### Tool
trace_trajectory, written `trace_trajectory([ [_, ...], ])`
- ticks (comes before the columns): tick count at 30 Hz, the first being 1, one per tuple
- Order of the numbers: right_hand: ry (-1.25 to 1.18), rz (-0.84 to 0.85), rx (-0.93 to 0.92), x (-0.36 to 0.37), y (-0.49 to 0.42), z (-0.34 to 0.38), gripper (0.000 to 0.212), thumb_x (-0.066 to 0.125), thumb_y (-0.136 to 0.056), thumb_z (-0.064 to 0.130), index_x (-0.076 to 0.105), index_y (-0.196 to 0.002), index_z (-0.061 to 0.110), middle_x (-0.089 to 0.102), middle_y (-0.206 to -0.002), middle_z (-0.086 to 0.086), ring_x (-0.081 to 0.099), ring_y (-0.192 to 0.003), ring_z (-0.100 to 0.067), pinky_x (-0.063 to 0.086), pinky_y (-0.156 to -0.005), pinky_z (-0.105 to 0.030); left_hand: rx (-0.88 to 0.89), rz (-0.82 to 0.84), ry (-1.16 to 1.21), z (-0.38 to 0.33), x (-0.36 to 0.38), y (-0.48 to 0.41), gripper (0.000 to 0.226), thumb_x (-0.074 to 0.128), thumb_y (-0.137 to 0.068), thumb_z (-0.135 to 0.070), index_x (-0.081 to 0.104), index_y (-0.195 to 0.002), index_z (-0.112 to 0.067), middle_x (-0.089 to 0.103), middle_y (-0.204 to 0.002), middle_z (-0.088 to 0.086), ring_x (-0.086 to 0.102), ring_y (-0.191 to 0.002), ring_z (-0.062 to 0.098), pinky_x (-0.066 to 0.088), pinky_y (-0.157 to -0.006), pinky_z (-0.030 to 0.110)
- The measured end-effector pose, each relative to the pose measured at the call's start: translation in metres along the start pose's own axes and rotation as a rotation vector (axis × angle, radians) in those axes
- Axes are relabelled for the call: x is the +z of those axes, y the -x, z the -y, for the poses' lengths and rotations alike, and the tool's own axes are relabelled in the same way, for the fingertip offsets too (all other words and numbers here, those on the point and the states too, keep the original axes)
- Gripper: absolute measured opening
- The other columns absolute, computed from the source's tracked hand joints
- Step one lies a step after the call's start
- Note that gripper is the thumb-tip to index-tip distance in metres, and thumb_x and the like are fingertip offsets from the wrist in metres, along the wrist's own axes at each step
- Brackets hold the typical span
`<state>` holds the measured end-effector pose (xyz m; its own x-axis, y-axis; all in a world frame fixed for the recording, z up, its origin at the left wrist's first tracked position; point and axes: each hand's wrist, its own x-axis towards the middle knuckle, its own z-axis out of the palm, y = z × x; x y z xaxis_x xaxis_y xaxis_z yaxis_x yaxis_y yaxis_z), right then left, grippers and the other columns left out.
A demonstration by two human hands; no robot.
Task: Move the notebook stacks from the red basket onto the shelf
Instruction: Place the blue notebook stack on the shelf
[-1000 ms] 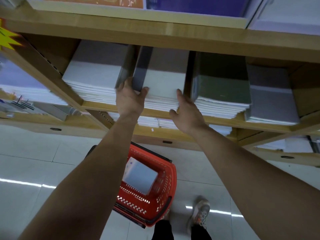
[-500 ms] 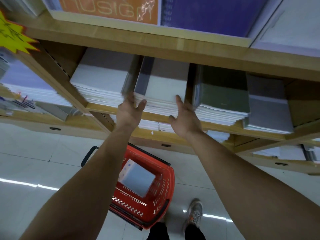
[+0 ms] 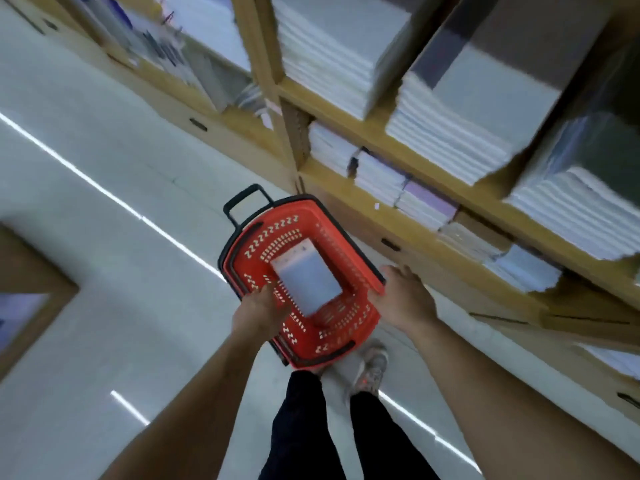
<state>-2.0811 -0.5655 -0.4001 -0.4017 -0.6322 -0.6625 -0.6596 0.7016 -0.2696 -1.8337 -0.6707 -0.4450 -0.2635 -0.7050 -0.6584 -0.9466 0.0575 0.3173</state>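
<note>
Left hand (image 3: 259, 313): down over the near-left rim of the basket, grip apart, fingers loose and aimed at the stack's corner. Too blurry to say if they're touching it.
Right hand (image 3: 403, 299): just outside the basket's right rim, grip spread wide, holding nothing.
Notebook stack (image 3: 306, 282): one pale blue-grey bundle lying tilted inside the basket, between the two hands.
Handling guess: probably hefty for its size, basically a dense block of paper. It should be stiff as a block, but the covers look smooth, so copies could slide or fan out if it's pinched from the top only.
Where to grab: best bet is both long sides, fingers tucked under the bottom, then squeeze inward and lift level.
Red basket (image 3: 263, 237): sits on the floor (image 3: 104, 237) by the person's feet, black handle at the far end.
Shelf (image 3: 265, 46): wooden, right behind the basket, packed with paper stacks (image 3: 460, 116). No obvious free slot from this angle.
</note>
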Motion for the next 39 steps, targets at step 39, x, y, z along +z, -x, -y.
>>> trace_trajectory([
  [39,-0.128,0.147,-0.141,0.426,-0.424,-0.066,0.095,0.071,-0.084,0.054,0.019,-0.151,0.009,0.054,-0.139,-0.022,0.056,-0.123,-0.039,0.046,-0.101,-0.042,-0.550,-0.362,1.012,0.135,0.400,-0.341,0.069,0.070,-0.090,-0.042,0.037,-0.146,-0.019,0.054,-0.141,0.000,0.051,-0.129,0.019,0.036,-0.101,0.025],
])
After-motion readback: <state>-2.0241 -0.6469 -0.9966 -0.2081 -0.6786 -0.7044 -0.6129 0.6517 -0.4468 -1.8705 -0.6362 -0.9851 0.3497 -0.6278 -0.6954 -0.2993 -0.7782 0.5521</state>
